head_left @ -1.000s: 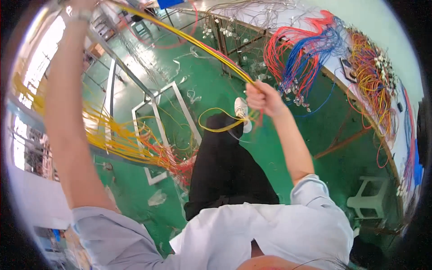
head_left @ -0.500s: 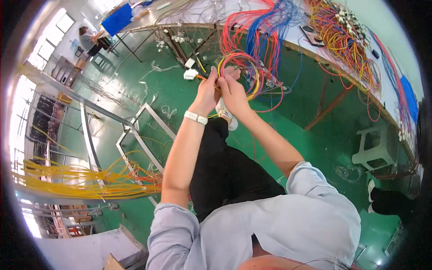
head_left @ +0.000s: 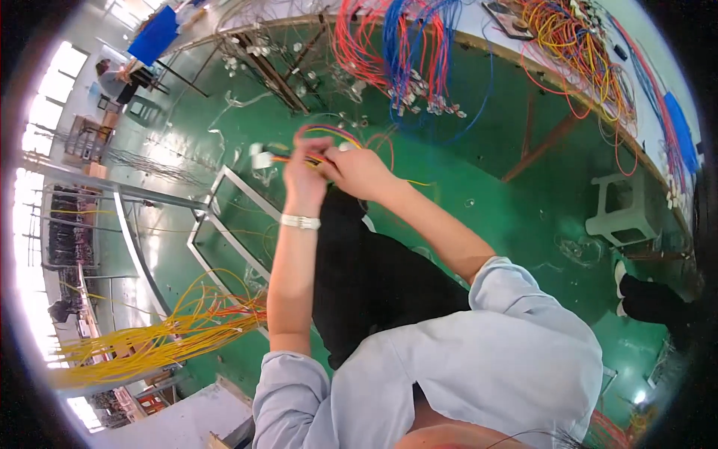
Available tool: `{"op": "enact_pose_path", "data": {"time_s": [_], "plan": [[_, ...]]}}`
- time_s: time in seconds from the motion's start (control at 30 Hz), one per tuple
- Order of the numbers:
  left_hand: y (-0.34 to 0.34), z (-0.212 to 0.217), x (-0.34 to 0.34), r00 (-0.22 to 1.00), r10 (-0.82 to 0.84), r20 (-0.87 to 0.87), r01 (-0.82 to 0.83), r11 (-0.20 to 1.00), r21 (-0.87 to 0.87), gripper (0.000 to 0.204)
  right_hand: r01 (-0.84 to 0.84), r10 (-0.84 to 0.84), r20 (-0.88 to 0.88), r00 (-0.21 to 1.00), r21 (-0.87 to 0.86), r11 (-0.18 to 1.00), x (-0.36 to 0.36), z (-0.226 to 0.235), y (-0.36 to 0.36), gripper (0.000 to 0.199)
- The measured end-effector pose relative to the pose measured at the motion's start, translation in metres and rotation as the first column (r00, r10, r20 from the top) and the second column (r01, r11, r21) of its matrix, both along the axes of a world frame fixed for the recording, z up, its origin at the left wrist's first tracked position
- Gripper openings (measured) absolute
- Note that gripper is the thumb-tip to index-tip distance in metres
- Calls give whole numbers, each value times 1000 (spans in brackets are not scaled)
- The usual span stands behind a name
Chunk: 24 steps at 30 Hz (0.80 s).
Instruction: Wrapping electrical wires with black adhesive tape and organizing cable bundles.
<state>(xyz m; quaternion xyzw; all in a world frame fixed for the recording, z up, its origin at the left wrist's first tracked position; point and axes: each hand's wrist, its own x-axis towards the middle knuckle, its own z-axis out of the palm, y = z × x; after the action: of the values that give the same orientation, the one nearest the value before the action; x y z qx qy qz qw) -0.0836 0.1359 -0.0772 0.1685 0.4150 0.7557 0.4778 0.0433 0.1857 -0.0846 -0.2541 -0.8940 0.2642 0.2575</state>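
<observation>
Both my hands are raised together over a green floor, gripping one small bundle of red, yellow and orange wires (head_left: 323, 133) that loops above my fingers. My left hand (head_left: 303, 176), with a white band on the wrist, pinches the bundle next to a white connector (head_left: 261, 159) at its end. My right hand (head_left: 357, 170) closes on the same wires just to the right. My black trousers and light blue shirt fill the lower middle of the view.
A long workbench (head_left: 523, 56) curves across the top, hung with red, blue, orange and yellow wire harnesses. A metal frame (head_left: 224, 224) and a sheaf of yellow wires (head_left: 157, 340) lie lower left. A grey stool (head_left: 622, 213) stands right; a seated person (head_left: 112, 75) is far upper left.
My left arm came down from high on the left and met my right hand; both now hold the wire bundle, which has shifted toward the picture's middle as my head turned.
</observation>
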Motion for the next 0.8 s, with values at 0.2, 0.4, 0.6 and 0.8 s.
{"op": "enact_pose_path", "data": {"time_s": [0.2, 0.4, 0.6, 0.8], "plan": [[-27, -5, -19, 963, -77, 258, 19, 976, 217, 29, 17, -20, -23, 1000, -124, 992, -14, -1, -33, 32], [-59, 50, -55, 974, 59, 219, -128, 940, 316, 24, -171, 138, -221, 966, -139, 975, 0, -16, -32, 31], [-115, 81, -108, 995, -95, 42, 63, 874, 481, 27, -119, 176, -519, 837, 142, 983, 27, -55, -36, 25], [-136, 150, -92, 956, -83, 282, -97, 817, 569, 17, -181, 141, -431, 891, -54, 982, 33, -41, -14, 78]]}}
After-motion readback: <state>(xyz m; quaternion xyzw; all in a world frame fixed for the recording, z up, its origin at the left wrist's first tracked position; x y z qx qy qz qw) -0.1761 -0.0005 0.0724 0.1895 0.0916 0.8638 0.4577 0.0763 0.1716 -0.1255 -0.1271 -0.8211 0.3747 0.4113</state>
